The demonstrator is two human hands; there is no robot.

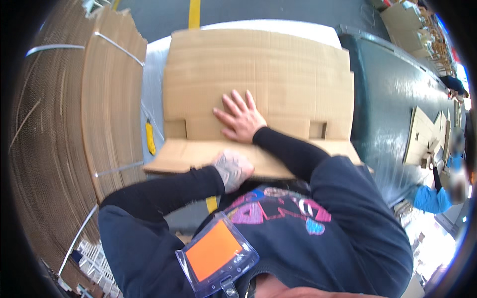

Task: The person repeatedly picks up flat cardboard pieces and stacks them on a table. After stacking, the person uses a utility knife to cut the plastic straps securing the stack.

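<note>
1. The right hand (241, 119) lies palm down, its fingers spread, on the cardboard sheet (263, 64); its palm is hidden.
2. The left hand (231, 168) is curled at the near flap (186, 155), back upward. Its fingertips are out of sight, so I cannot tell whether they pinch the flap's edge or only press on it.
3. The sheet is brown, matt and faintly ribbed, with a stepped right side. It covers most of the table (154, 74), reaching close to the far edge; the flap lies along the near edge, against the torso. Two rectangular cutouts sit just beyond the fold, one toward each side; the right forearm hides part of the fold.
4. On the strip along the table's left edge, which looks whitish and film-like, lies a yellow tool (150, 138), smooth and elongated; its tip is hard to make out.
5. Beyond the left edge stand stacked cardboard pieces (112, 99), their layered edges bound by pale straps (119, 48); the dark picture rim cuts them off.
6. Beyond the right edge spreads a glossy dark green surface (387, 109), tabletop or floor, I cannot tell. Farther off, a blue-clad person (431, 199) is blurred beside cardboard pieces (422, 134).
</note>
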